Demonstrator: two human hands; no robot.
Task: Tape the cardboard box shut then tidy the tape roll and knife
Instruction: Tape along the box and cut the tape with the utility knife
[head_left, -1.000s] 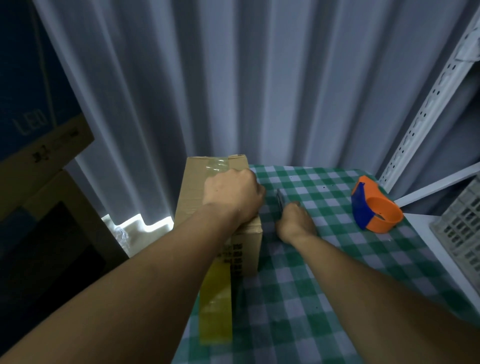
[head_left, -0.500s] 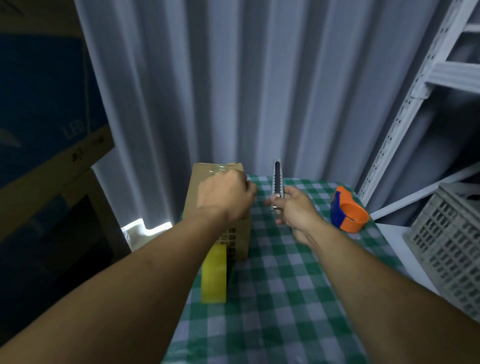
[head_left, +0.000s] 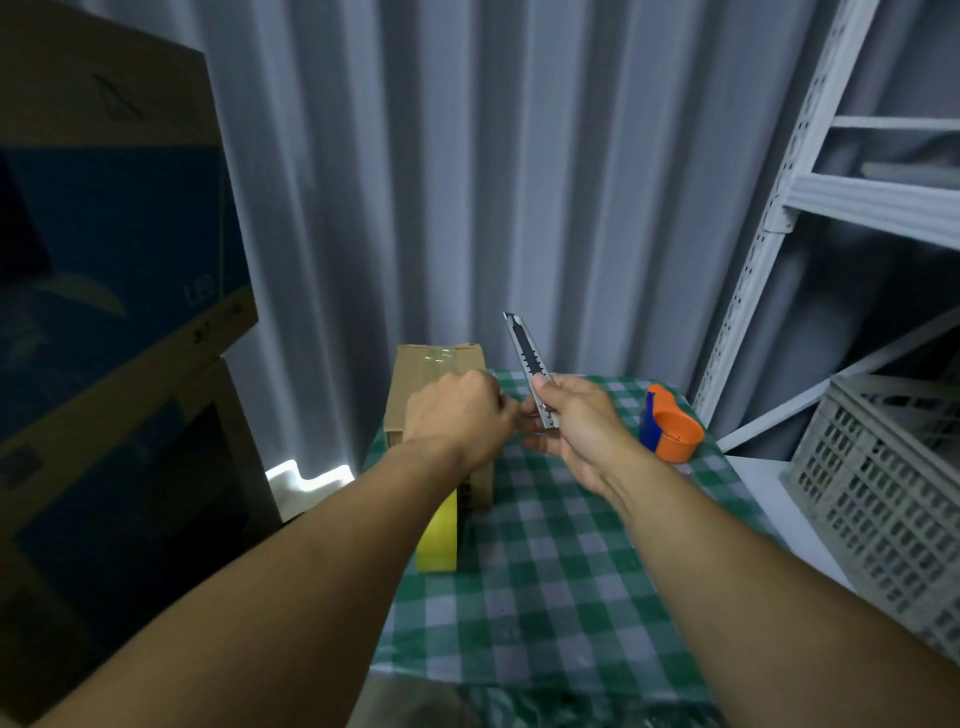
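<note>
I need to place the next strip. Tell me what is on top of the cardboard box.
Clear tape runs along the cardboard box top. The left hand covers the near part, so the tape's course there is hidden.

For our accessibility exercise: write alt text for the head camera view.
The right hand holds a utility knife tip-up above a green checked table; the left hand rests fisted on a taped cardboard box. An orange tape dispenser sits right.

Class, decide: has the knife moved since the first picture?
Yes. The knife, earlier flat on the tablecloth, is now lifted above it in the right hand, tip pointing up.
</note>
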